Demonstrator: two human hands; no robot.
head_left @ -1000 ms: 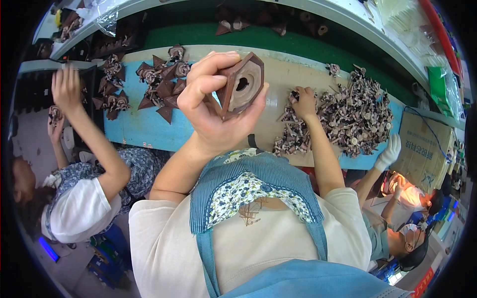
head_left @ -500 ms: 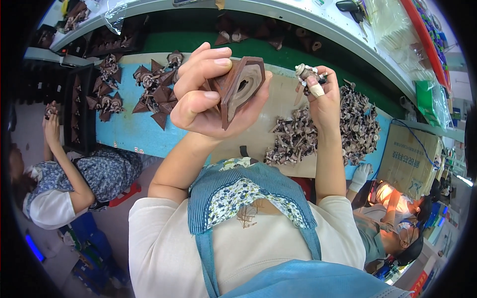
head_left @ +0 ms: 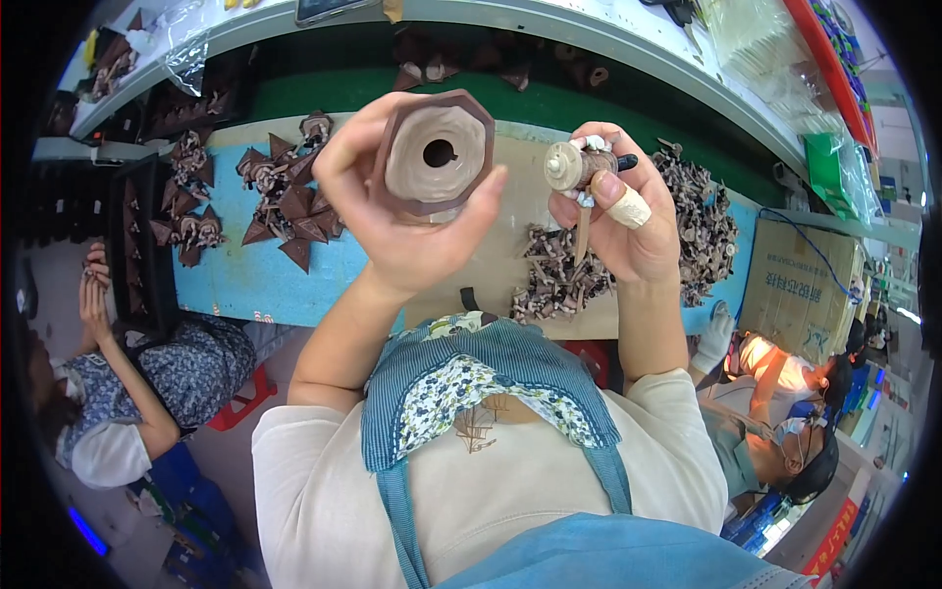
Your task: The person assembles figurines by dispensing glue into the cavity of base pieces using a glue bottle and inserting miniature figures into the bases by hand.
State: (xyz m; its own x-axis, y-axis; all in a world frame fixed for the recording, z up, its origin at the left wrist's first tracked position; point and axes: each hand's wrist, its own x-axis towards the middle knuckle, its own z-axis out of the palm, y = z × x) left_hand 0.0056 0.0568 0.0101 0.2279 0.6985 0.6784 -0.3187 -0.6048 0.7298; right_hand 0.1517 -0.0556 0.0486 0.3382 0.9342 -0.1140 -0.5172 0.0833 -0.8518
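My left hand [head_left: 417,211] is wrapped round a hollow brown piece with a many-sided rim [head_left: 488,137]. Its pale inside and a dark hole in the middle face up toward me. In my right hand [head_left: 638,216] is a small painted figurine [head_left: 581,169], pinched between thumb and fingers. A round beige base with a small knob shows at its left end, and a dark tip sticks out at the right. Pale tape wraps one of my right fingers. The two pieces are apart. Below and behind my right hand lies a heap of similar small figurines [head_left: 554,275].
Pointed brown pieces with figures [head_left: 299,201] lie on the blue tabletop [head_left: 226,285] at left, beside a black tray [head_left: 147,240]. A shelf edge [head_left: 549,29] crosses the far side. A cardboard box [head_left: 795,299] stands at right. Co-workers sit on both sides.
My left hand has turned the brown piece so its opening faces me. My right hand has come closer and turned the figurine, bringing its round base toward the left.
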